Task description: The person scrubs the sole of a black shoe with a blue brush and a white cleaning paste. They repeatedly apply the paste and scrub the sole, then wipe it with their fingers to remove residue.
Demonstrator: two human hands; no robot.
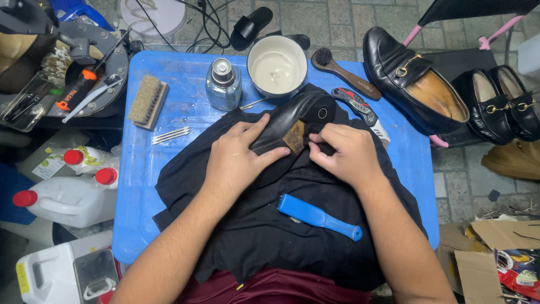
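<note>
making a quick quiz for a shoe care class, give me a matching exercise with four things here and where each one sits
Things:
1. blue brush
2. white bowl
3. bristle brush
4. upturned shoe

Places:
A. under both hands
B. on the black cloth, near the person
C. far edge of the blue lid
D. left part of the lid, off the cloth

Pairs: 1-B, 2-C, 3-D, 4-A

Glossy black leather shoe (pixel 292 121), matt black cloth (pixel 270 225) — smooth blue plastic brush (pixel 318 217)
</note>
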